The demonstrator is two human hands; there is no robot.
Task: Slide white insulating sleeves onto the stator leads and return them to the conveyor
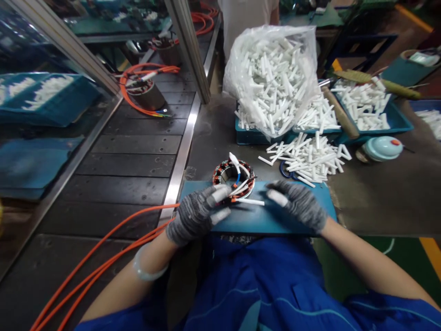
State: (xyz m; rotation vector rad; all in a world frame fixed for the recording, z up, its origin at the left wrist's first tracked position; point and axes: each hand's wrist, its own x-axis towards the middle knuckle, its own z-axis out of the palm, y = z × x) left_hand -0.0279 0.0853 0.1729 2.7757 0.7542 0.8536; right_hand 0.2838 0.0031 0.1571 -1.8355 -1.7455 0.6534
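A ring-shaped motor stator (216,174) with red-and-black windings sits on a blue mat (275,220). White sleeved leads and a short blue wire lie across it. One white sleeve (253,202) sticks out to the right over the mat. My left hand (198,211), in a grey glove with white-covered fingertips, is at the stator's near left edge, finger and thumb apart; its contact with the leads is partly hidden. To the right of the stator, my right hand (299,204), gloved alike, hovers over the mat with fingers extended and nothing visible in them.
Loose white sleeves (317,158) lie in a pile behind my right hand, beside a blue ring. Farther back are a plastic bag (272,82) of sleeves, blue bins (396,122) and a light-blue round container (382,148). Orange cables (113,241) cross the slatted conveyor (134,184), which carries another wound stator (148,94).
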